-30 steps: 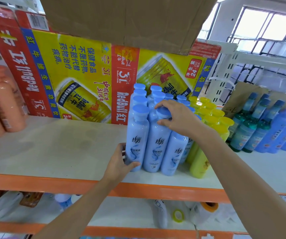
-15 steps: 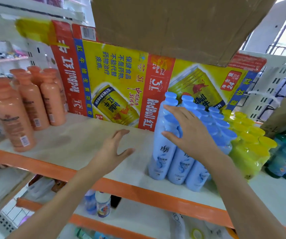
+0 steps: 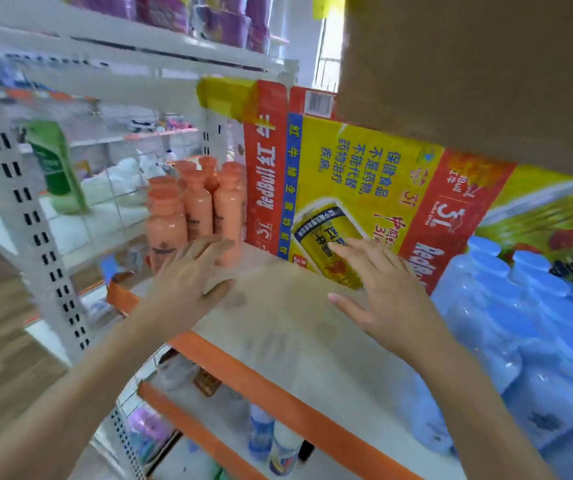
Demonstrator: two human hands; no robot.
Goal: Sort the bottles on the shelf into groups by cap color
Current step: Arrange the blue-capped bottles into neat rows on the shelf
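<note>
Head view, the only view. Both hands are spread and hold nothing: the left hand [image 3: 188,282] has its fingers straight and slightly apart, and the right hand [image 3: 378,289] is likewise flat with its thumb splayed. Both hover over a bare stretch of the shelf [image 3: 292,337]. Just beyond the left fingertips, and to their outer side, stands a tight cluster of orange-capped bottles [image 3: 195,206]. Motion blur hides whether the fingertips touch the nearest one. Well to the outer side of the right hand, a dense block of blue-capped bottles [image 3: 520,323] stands upright, apart from the palm. Behind both hands a flattened Red Bull carton [image 3: 347,188] lines the back of the shelf, and a brown cardboard box [image 3: 468,81] overhangs from above. Beneath the wrists, on the lower shelf, stand a few white bottles [image 3: 274,441]; their cap colours cannot be read. Judged progress: orange and blue caps each form one separate group with open shelf between them, so the sorting appears largely complete here. Any further colours beyond the frame edge are not shown. The likely step is squaring up the orange group.
</note>
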